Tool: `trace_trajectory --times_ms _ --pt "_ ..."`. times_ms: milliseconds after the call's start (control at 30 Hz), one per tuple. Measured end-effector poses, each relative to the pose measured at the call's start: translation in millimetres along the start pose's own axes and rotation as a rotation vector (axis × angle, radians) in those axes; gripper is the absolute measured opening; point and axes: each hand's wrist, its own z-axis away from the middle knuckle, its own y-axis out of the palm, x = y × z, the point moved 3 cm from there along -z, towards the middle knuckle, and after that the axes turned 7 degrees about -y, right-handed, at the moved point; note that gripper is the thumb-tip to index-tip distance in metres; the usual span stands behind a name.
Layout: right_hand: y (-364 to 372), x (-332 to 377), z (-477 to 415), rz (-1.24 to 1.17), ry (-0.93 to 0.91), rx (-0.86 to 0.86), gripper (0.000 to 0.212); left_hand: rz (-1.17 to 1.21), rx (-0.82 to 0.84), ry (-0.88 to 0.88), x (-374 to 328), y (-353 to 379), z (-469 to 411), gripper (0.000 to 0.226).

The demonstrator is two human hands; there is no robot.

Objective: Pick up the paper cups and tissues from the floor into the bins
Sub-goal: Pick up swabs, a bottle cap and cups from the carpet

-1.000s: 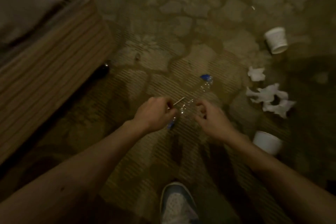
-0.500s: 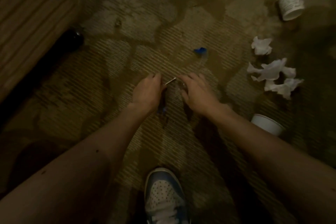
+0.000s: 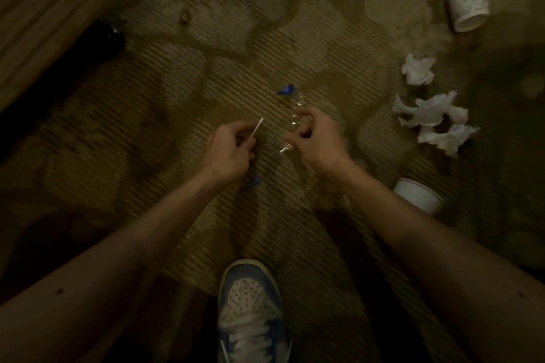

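Two cups, tissues, blue scraps, shoe.

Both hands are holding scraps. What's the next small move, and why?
Probably pass the clear wrapper from the right hand into the left hand, beside the cotton swab it pinches. That would free the right hand for the crumpled tissues and near paper cup to its right.
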Motion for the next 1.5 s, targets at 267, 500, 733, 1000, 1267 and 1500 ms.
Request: trace_trajectory --times_ms 267,500,733,1000,1267,1500 --pt "5 21 38 -0.677 0.135 -0.101 0.018 0.331 -0.218 -0.109 -25 11 49 0.04" --pt "16 46 71 -1.099 0.199 0.04 0.015 0.546 -0.041 -0.098 -41 30 58 0.065" --pt "5 41 86 -1.136 0.188 0.031 0.021 0.505 -0.14 -0.068 -33 37 52 0.058" --pt "-26 13 88 -0.637 0.214 -0.146 0.025 0.312 -0.222 0.08 -35 40 45 0.041" --pt "-34 16 81 -1.217 0.529 0.074 0.065 -0.387 -0.405 0.522 -69 71 72 0.029" --pt "-58 15 80 -1.196 0.451 0.027 0.065 -0.266 -0.253 0.518 -86 85 50 0.027"
